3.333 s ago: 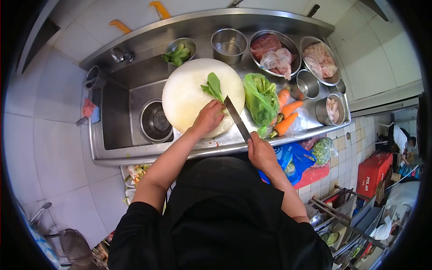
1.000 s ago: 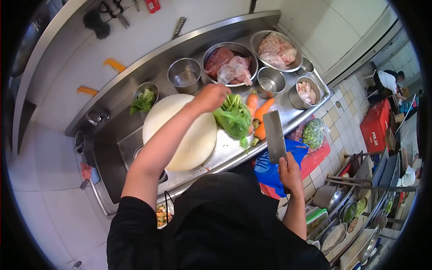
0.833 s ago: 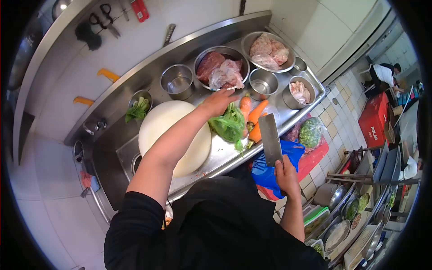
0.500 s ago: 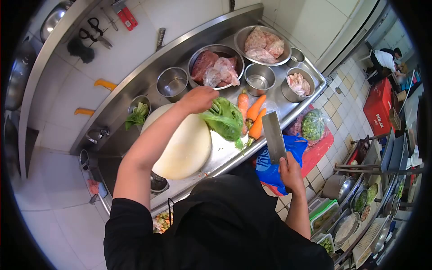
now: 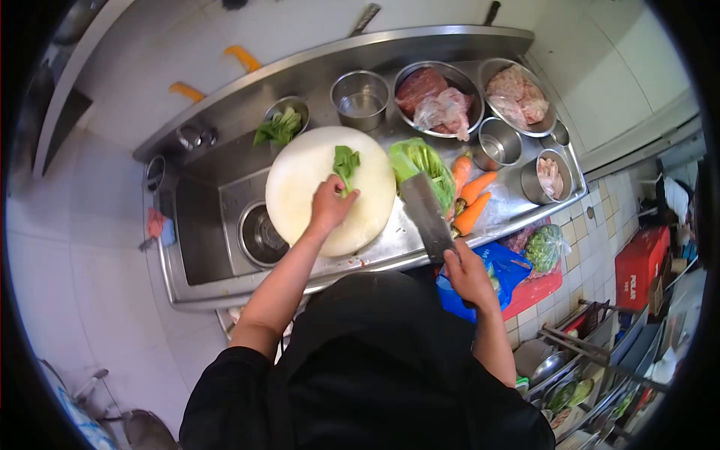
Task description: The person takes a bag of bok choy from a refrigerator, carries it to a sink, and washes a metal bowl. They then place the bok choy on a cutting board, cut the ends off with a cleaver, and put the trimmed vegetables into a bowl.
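Clock centred on the white cutting board [image 5: 296, 172], 12 = top of view. Left hand [image 5: 334, 202] is now mid-board, fingers closed on the stem end of a leafy green [image 5: 346, 161], leaves pointing to about 12. Half a second ago that hand was over at the bagged greens [image 5: 405, 154] and the board had nothing on it. Bag sits at 2-3, just off the board edge. Right hand [image 5: 469, 276] at 4, wrapped around the handle of the cleaver [image 5: 427, 214], same grip as before; blade now leans toward 11 and overlaps the bag in view, where it previously stood over the blue bag [image 5: 514, 274]. Can't tell if blade touches the greens. Carrots [image 5: 471, 214] at 3, bowl of loose greens [image 5: 296, 106] at 11, meat bowl [image 5: 424, 94] between 1 and 2, all still there. Camera angle has swung too.
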`<state>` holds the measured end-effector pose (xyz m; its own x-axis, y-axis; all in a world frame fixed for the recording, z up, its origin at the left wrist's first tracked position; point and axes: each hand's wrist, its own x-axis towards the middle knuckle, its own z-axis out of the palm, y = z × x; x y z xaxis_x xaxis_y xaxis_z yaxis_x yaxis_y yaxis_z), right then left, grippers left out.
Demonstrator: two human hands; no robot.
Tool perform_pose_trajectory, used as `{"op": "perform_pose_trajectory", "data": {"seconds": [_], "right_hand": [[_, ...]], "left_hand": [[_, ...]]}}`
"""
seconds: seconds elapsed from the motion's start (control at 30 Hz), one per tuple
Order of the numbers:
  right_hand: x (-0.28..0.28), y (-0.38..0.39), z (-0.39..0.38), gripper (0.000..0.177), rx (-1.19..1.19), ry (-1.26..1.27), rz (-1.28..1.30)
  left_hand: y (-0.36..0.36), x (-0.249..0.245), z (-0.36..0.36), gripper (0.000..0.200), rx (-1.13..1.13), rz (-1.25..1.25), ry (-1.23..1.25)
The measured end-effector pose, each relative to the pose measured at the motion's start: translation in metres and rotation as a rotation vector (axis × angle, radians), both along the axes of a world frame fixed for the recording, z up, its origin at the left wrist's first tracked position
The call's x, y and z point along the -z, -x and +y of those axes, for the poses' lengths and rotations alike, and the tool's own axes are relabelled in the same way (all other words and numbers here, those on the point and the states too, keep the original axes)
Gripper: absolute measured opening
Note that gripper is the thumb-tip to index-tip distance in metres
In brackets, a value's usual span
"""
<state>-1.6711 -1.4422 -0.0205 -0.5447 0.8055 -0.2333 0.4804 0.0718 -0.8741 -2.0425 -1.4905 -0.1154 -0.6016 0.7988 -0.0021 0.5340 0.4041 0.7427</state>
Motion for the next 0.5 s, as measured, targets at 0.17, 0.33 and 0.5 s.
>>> {"op": "perform_pose_trajectory", "data": {"seconds": [0.17, 0.33, 0.5], "right_hand": [[0.010, 0.040, -0.001, 0.024, -0.262, -0.112, -0.221], [0.005, 0.061, -0.008, 0.021, -0.320, -0.248, -0.322], [0.007, 0.068, -0.015, 0.020, -0.310, -0.258, -0.330]], "left_hand": [[-0.040, 0.018, -0.034, 0.034, 0.032, -0.180, -0.012], [-0.034, 0.000, -0.051, 0.045, 0.175, -0.007, -0.123], [-0.016, 0.013, -0.042, 0.046, 0.446, 0.133, -0.159]]}}
